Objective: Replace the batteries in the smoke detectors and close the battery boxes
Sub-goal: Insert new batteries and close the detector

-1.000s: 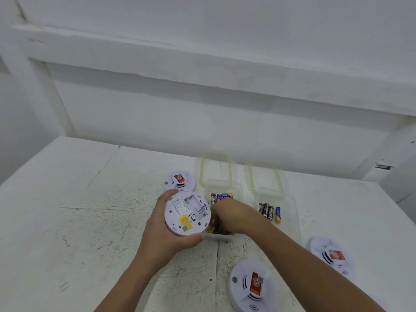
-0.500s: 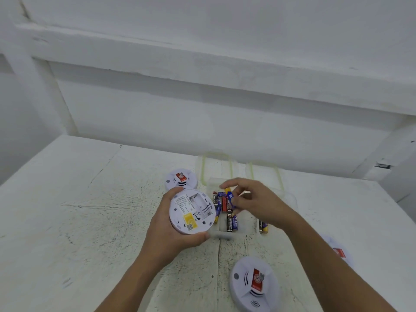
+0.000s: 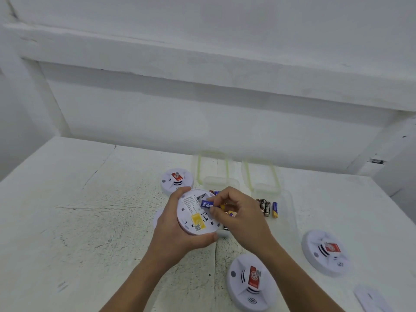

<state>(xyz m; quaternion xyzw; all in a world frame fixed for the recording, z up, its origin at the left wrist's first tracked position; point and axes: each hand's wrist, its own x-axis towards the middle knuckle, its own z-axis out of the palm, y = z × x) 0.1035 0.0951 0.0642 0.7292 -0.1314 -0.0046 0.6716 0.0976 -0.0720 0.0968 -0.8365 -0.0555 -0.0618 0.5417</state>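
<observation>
At frame centre, the left hand [image 3: 177,230] grips an upturned smoke detector [image 3: 196,212]; the right hand [image 3: 238,212] pinches a blue battery [image 3: 207,204] over its compartment. Best match polarity, then press flat.

Scuffed white worktop [image 3: 90,210], dark crack [image 3: 99,167] running in from far edge; white wall [image 3: 157,113], ledge [image 3: 202,61] behind.

No words can be read: the round white plastic smoke detector [image 3: 189,209] carries blurred fine print and a yellow sticker [image 3: 197,219] with a QR code [image 3: 198,227], and the blue cylindrical battery [image 3: 206,204] shows illegible white characters.
</observation>
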